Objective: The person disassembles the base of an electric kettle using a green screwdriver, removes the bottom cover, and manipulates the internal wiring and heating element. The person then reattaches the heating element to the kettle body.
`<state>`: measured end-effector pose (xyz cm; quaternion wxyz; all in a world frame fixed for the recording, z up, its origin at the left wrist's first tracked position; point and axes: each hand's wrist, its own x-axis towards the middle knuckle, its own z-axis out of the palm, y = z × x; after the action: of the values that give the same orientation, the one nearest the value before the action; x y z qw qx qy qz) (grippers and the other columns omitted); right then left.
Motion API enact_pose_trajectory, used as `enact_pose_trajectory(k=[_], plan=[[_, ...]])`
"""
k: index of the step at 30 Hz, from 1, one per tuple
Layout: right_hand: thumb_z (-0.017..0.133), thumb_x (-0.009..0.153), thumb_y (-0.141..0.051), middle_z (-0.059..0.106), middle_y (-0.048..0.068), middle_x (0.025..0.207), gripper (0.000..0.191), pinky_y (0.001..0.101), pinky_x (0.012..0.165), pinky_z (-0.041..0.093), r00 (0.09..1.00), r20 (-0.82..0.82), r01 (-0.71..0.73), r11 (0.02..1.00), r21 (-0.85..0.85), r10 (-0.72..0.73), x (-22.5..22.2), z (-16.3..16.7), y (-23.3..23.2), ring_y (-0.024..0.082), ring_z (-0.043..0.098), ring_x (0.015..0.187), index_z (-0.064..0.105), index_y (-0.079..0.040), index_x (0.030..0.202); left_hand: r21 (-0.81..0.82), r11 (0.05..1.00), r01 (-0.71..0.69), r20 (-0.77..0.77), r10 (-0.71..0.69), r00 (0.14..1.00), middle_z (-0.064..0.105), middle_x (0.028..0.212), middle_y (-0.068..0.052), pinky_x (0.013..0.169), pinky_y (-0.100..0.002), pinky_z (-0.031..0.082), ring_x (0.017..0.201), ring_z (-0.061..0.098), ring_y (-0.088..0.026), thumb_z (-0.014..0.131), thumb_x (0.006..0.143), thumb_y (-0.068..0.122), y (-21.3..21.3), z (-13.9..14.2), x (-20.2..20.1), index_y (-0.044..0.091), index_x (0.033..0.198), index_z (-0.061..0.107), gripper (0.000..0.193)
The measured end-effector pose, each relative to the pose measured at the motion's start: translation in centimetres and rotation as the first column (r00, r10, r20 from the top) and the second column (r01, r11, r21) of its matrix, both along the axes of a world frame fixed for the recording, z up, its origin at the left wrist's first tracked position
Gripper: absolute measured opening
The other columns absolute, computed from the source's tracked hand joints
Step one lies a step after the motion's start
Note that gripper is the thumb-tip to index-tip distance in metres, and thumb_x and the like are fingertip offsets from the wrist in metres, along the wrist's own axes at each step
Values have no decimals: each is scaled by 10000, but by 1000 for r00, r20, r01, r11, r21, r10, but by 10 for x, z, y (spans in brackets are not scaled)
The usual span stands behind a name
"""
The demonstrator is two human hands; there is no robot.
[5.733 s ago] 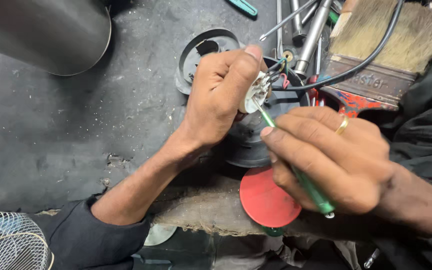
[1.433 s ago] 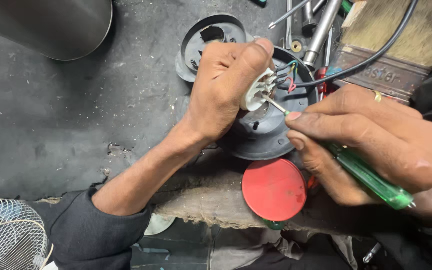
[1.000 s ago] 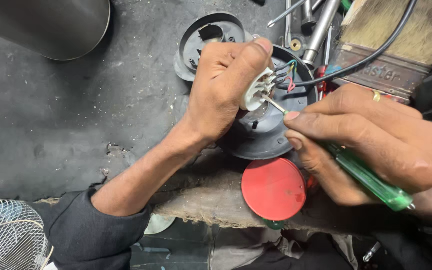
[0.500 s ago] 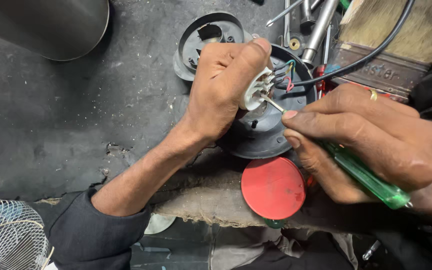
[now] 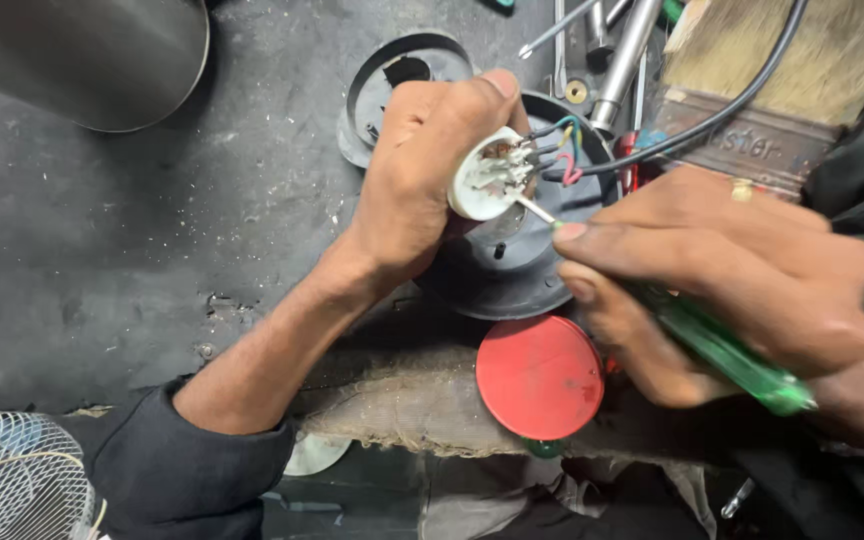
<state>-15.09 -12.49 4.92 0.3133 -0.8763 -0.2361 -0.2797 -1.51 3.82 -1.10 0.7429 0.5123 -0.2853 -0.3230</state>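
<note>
Screwdriver (image 5: 722, 345) tip meets white switch (image 5: 487, 185) terminals.
Left hand (image 5: 422, 185) pinches switch; right hand (image 5: 742, 270), at four o'clock, should keep blade square.

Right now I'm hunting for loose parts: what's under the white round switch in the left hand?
Under the white switch, held by the left hand, lies a dark round housing. The hand and switch cover much of its middle.

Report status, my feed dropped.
Left hand pinches white switch. Right hand holds green screwdriver, tip at its terminals. Coloured wires crowd the tip.
</note>
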Motion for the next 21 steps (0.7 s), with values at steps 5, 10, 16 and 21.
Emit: enact_pose_trajectory(k=[5, 10, 16, 21], plan=[[711, 862, 5, 699, 166, 796, 197, 321, 597, 573, 988, -11, -152, 988, 21, 152, 1, -1, -14, 220, 726, 695, 644, 116, 1010, -65, 998, 0, 74, 4, 997, 674, 767, -32, 641, -267, 476, 694, 605, -91, 496, 1157, 378, 1, -4, -1, -9, 881, 683, 511], [697, 871, 2, 707, 216, 825, 184, 327, 622, 575, 996, -21, -86, 996, -8, 86, 0, -2, -7, 244, 727, 719, 659, 111, 1013, -62, 998, -16, 139, 24, 990, 664, 709, -35, 572, -249, 444, 619, 579, -78, 483, 1178, 420, 1, -6, 1, -16, 884, 702, 568], [699, 835, 39, 695, 209, 794, 222, 325, 608, 575, 999, -30, -18, 998, -54, 16, 0, 11, -1, 238, 713, 688, 655, 163, 1013, -73, 995, -65, 131, 74, 989, 587, 659, 1, 523, -230, 358, 559, 493, -45, 518, 1175, 470, -1, -1, -3, -3, 870, 703, 592], [744, 860, 59, 704, 186, 794, 182, 335, 605, 559, 999, -25, 44, 992, -117, -47, -2, 14, -2, 246, 706, 683, 658, 122, 1007, -50, 992, -120, 143, 126, 982, 597, 672, 12, 495, -240, 355, 555, 499, -48, 520, 1140, 513, 2, 7, -3, 15, 902, 721, 587]])
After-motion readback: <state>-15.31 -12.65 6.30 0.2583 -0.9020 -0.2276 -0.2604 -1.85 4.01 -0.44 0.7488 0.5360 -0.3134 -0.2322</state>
